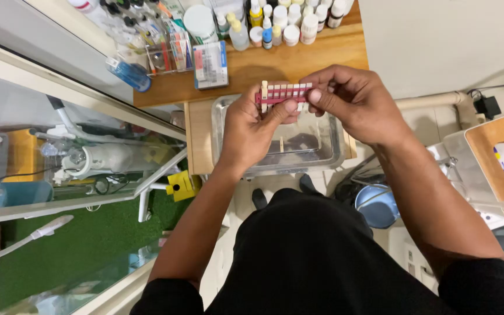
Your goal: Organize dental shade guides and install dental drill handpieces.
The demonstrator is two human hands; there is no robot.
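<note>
Head view, both hands' fingers (291,105) pinching red tooth strip (282,93), above metal tray (333,153)

A wooden desk (298,58) stands against a plain pale wall (438,35). Left of the desk runs a glass-fronted cabinet with a white frame (59,87), and below that lies green turf-like flooring (77,245). Right of the desk, a pale pipe (438,100) runs along the wall's foot. The light is even and soft.

hands: 2 (252,125) (351,99) | red strip rack (281,93): 1 | clear tray (333,154): 1 | blue bucket (377,205): 1
</note>
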